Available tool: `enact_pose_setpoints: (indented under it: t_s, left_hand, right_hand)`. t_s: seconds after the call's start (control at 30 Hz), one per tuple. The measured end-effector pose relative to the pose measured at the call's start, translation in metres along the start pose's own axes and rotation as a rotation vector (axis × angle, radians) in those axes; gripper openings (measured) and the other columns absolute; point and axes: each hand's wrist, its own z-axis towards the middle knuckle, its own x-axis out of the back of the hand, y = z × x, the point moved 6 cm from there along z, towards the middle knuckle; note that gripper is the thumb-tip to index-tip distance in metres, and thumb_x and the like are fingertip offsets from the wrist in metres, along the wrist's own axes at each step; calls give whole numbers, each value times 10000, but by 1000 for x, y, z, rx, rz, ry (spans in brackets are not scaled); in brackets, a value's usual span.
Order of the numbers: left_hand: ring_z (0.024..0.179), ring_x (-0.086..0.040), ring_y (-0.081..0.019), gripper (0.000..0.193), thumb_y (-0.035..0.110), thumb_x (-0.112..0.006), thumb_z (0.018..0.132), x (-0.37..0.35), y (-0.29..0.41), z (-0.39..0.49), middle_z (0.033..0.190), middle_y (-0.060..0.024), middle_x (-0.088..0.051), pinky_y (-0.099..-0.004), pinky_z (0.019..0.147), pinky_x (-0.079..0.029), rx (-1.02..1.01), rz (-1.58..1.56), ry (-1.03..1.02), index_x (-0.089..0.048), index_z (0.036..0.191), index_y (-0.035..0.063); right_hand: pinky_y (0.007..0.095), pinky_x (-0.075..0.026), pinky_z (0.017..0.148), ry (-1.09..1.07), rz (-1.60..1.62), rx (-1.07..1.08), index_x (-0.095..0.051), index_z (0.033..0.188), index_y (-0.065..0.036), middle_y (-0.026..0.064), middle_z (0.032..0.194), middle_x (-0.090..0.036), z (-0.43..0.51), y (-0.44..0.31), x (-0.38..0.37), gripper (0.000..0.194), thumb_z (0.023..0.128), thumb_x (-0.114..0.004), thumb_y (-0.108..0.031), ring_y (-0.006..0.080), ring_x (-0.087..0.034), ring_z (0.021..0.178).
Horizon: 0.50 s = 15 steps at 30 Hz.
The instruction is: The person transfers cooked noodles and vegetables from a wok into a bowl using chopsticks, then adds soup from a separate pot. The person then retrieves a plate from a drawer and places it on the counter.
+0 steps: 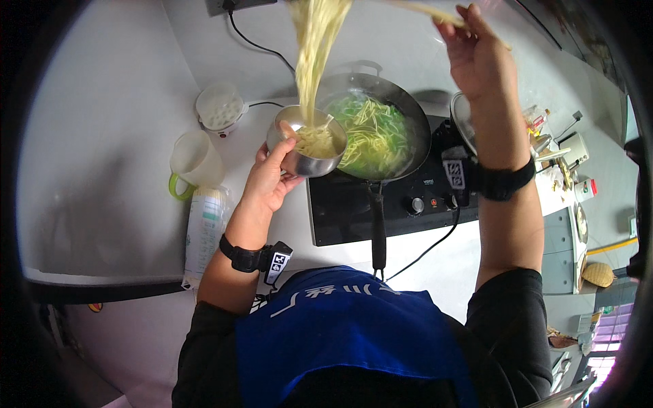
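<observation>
In my left hand [275, 176] is a tilted stainless steel bowl [311, 166] with some noodles in it. My right hand [477, 58] is raised at the upper right, its fingers closed on wooden chopsticks [433, 13]. A long bundle of noodles [319, 51] hangs from the top edge of the view down into the bowl; where the chopsticks meet it is cut off. Just right of the bowl, a dark wok [421, 132] stands on the black cooktop [347, 214], with noodles and green leaves [377, 132] in steaming liquid.
The wok's handle [377, 229] points toward me. Left of the bowl stand a small round appliance [222, 109] with a clear lid, a plastic jug [196, 158] with a green handle and a noodle packet [204, 234]. A glass lid [461, 120] and a bottle [541, 120] are on the right.
</observation>
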Motion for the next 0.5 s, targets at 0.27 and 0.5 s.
enact_pose_setpoints:
  t_s: [0.27, 0.5]
  left_hand:
    - [1107, -485, -257, 599, 318, -649, 816, -1, -12, 13, 1224, -96, -451, -424, 919, -462, -47, -151, -195, -357, 1314, 156]
    - [1066, -539, -218, 602, 246, -610, 837, -18, -15, 21, 1230, -77, -483, -387, 843, -506, -75, -313, -382, -313, 1356, 173]
  right_hand:
    - [305, -580, 716, 67, -638, -76, -614, 1052, 47, 140, 944, -638, -94, 29, 13, 316, 910, -594, -234, 201, -656, 793]
    - [272, -567, 626, 347, -509, -208, -625, 938, 63, 105, 819, -640, -132, 88, 68, 280, 892, -632, -212, 163, -642, 711]
